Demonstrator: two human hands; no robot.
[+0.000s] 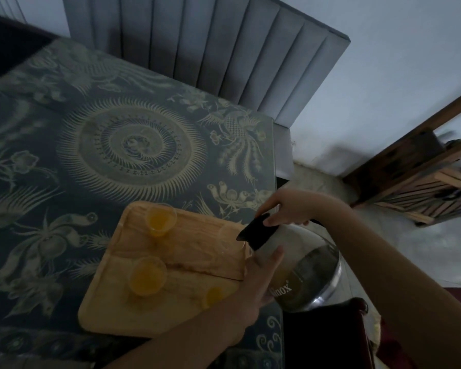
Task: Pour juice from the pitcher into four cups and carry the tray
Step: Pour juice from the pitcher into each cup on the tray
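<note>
Fingers of right hand (pixel 285 209) curl round pitcher (pixel 312 267) top, thumb on black lid; left hand (pixel 261 278) flat, fingers straight, against glass side. Pitcher tilted at right edge of wooden tray (pixel 184 251), spout over clear empty cup (pixel 230 242). Likely heavy, glass smooth, slippery: keep 2 hands. 3 thin cups (pixel 147 275) hold juice, probably tip easily.

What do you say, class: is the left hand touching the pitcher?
Touching. The head view shows the left hand laid flat, fingers straight, against the side of the pitcher, with no gap.
</note>
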